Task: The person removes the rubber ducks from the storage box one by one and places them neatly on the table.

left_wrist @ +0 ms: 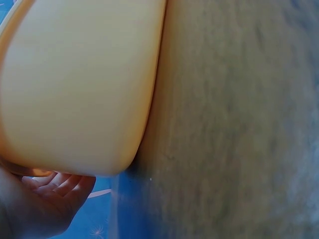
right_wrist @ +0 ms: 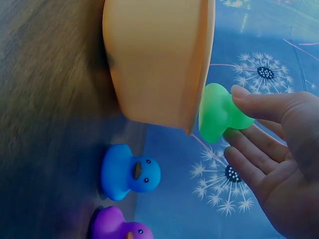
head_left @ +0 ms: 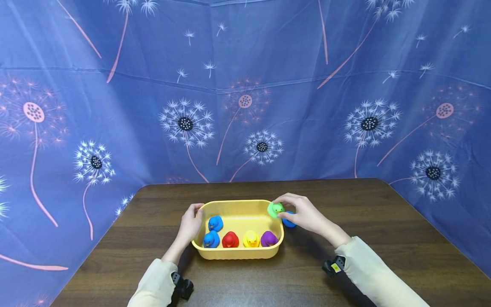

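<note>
Green rubber duck [head_left: 274,211]: pinched, grip of right hand [head_left: 304,214], two o'clock on oblong yellow plastic tub [head_left: 238,254]; left hand [head_left: 190,223]: grip pinching tub, ten o'clock.

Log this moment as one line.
left hand: holds bin; right hand: pinches green duck at bin's right end; in bin: five ducks; on table: blue duck, purple duck

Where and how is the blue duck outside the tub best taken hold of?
The blue duck is probably best pinched by its round head, from above: it stands upright, head raised above the body, with the tub on one side and a purple duck on the other.
</note>
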### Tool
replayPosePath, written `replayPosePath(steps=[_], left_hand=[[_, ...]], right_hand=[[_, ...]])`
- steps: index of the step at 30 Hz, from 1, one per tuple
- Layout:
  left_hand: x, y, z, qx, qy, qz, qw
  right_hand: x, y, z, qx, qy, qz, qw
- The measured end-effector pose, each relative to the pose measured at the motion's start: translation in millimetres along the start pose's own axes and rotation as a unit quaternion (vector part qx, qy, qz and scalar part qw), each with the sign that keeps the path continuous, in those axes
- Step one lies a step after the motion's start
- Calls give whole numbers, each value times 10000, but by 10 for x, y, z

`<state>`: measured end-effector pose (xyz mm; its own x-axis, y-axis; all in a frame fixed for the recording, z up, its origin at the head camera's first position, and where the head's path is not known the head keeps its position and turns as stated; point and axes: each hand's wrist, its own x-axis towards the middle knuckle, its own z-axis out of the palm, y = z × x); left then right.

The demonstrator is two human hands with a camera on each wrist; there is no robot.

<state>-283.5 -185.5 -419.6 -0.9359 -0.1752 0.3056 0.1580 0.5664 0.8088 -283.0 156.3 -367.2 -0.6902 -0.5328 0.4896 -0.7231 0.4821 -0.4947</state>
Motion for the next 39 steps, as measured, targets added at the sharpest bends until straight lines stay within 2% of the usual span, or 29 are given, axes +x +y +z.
replayPosePath(steps=[5, 12, 19, 29, 39], left_hand=[[-8, 7, -6, -67, -40, -30, 10000], [-10, 7, -4, -75, -36, 14, 10000], [-11, 17, -8, -46, -7, 66, 10000], [-20, 16, -6, -55, -39, 26, 10000], [-20, 19, -6, -72, -56, -9, 10000]], right_hand=[[-40, 29, -28, -150, -2, 121, 9998], [-107, 123, -133, -387, 263, -141, 9988], [-202, 182, -288, -569, 416, 132, 9974], [-377, 373, -416, -768, 597, 284, 9949], [-496, 476, -514, -1049, 876, 219, 9904]])
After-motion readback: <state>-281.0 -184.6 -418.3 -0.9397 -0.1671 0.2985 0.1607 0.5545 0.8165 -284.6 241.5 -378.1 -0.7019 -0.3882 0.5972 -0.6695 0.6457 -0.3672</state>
